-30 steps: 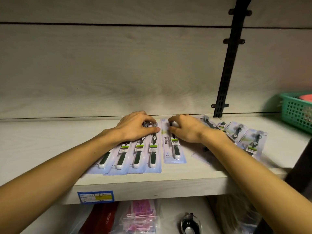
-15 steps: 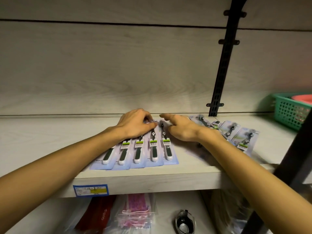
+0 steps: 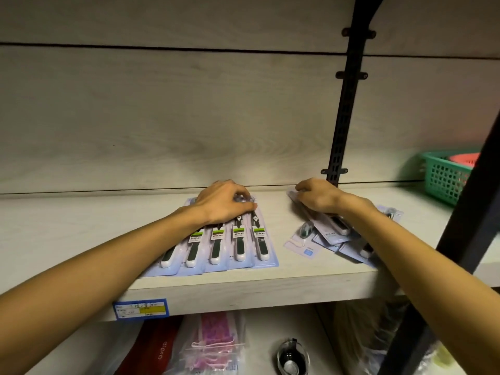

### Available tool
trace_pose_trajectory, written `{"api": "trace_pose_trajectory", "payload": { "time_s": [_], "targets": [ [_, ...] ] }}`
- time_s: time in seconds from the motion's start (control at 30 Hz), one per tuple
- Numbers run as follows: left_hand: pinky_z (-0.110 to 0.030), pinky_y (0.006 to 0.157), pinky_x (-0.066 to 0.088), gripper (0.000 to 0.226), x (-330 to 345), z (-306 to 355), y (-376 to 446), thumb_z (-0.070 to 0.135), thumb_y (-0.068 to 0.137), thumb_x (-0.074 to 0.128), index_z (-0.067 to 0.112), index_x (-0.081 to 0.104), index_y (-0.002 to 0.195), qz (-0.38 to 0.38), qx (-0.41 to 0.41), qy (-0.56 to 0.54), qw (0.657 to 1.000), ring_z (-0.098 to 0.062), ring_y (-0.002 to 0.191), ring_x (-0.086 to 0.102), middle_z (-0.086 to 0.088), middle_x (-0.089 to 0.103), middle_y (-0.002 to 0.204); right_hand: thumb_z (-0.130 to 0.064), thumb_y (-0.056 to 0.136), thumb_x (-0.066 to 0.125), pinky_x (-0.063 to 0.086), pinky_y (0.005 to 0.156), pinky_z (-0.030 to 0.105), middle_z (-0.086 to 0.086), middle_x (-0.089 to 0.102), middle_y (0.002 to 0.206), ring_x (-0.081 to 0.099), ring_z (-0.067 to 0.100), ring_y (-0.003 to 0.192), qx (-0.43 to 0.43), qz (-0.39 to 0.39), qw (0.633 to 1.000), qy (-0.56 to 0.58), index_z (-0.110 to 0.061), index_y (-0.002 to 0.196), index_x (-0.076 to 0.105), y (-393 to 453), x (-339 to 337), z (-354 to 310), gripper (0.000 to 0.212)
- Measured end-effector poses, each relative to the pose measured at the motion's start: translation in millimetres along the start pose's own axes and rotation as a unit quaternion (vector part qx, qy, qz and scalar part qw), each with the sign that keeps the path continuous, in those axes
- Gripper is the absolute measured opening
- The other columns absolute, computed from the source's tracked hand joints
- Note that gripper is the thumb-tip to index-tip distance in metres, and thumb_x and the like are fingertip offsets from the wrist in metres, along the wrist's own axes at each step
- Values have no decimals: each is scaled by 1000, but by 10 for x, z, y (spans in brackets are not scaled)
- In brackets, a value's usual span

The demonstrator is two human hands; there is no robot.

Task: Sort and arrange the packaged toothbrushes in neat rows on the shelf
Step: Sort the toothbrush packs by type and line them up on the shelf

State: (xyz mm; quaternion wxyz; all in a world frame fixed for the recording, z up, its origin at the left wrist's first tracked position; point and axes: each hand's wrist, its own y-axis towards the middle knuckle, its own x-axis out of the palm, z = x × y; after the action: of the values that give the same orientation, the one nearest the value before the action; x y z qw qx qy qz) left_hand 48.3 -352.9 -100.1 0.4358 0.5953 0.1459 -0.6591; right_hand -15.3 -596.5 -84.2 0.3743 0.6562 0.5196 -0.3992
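From the head camera, a pale wooden shelf (image 3: 81, 234) holds the packaged toothbrushes. Five packs lie side by side in a neat row (image 3: 224, 244) near the middle of the shelf, with their handle ends pointing at the front edge. Each pack overlaps the next one a little. The left hand (image 3: 224, 203) rests on the far ends of this row, fingers curled down and pressing on the packs, so its grip is bent over them but not wrapped round any one pack. Toward the right end of the shelf is a messy pile of packs (image 3: 328, 234), lying at slants and on top of each other. The right hand (image 3: 316, 196) sits on the back of this pile, fingers curled on the top pack; I cannot tell if it pinches it. A green basket (image 3: 443, 177) stands at the far right end of the shelf. A blue and yellow price label (image 3: 140, 308) is stuck on the front edge.
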Motion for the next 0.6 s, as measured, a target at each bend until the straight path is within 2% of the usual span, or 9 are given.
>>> {"api": "trace_pose_trajectory", "payload": {
  "time_s": [0.13,0.23,0.33,0.4,0.5,0.53,0.6],
  "targets": [
    [-31,82,50,34,22,-42,27,58,84,67,32,74,105,4,-21,-55,998,-14,100,61,8,69,108,-7,93,48,43,105,31,12,62,134,55,30,124,-50,13,998,-31,-5,128,64,-1,73,-224,39],
    [-32,84,52,34,25,-64,43,59,82,68,33,74,103,3,-32,-82,996,-13,99,63,10,70,106,-8,90,54,48,99,38,15,68,123,60,33,116,-83,29,994,-60,-2,119,69,37,58,-336,32],
    [-32,84,53,33,33,-82,48,61,79,69,36,75,99,1,-41,-100,994,-9,96,64,14,71,101,-5,89,55,49,97,32,8,68,124,61,28,116,-83,13,994,-76,-11,121,70,62,-58,-399,36],
    [-32,85,53,33,33,-97,51,62,77,69,37,75,97,5,-52,-112,992,-8,95,65,16,71,99,-2,89,54,51,85,28,7,71,118,64,27,111,-79,-9,994,-72,-12,118,71,80,-139,-448,36],
    [-33,85,54,30,19,-115,55,60,76,72,35,76,94,10,-57,-121,991,-4,91,64,18,71,94,0,94,51,54,58,27,12,70,95,68,23,83,-49,-89,994,-42,-3,115,71,98,-218,-522,29],
    [-33,85,54,29,10,-124,53,58,75,73,34,76,92,11,-59,-124,990,-3,90,65,18,71,92,-2,95,52,52,52,25,11,70,90,66,20,75,-38,-106,993,-44,0,114,70,107,-231,-561,27],
    [-34,86,55,28,-20,-144,41,57,73,75,34,76,88,9,-62,-131,989,-1,87,66,18,72,88,-4,94,55,54,52,26,13,71,88,67,19,69,-30,-113,991,-67,4,111,70,142,-222,-654,24]
  ]
}}
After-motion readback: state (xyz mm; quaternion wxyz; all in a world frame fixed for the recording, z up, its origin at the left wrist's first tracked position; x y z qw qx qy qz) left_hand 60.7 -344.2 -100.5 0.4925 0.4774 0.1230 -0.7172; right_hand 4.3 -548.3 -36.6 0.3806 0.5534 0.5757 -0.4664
